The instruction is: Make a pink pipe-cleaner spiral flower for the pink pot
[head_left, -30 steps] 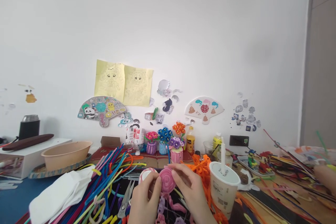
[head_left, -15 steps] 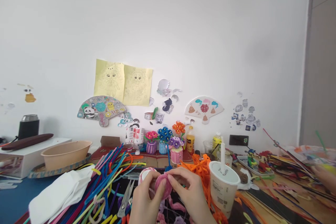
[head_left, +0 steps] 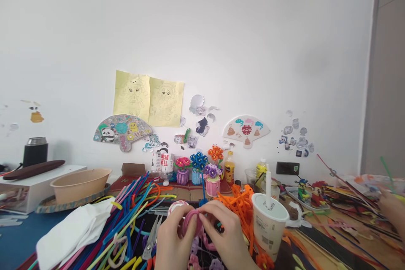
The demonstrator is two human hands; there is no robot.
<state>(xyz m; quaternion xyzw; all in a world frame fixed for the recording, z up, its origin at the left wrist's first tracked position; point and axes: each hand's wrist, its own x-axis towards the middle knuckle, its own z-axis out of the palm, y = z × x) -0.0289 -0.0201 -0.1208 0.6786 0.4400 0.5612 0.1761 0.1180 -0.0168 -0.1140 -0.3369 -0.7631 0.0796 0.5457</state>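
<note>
A white wall closes off the far side; my room is tight, scissors just beside my left hand, orange strips beside my right hand. Both, nearly closed, pinch the pink coil between them.

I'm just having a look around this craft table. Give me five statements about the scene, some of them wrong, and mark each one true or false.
1. The left hand and right hand both hold the pink piece. True.
2. The scissors lie to the right of the right hand. False: the scissors lie beside the left hand.
3. A straw sticks out of the cup. True.
4. The orange flowers stand left of the blue flowers. False: the orange flowers stand to their right.
5. Yellow paper hangs on the wall. True.
</note>
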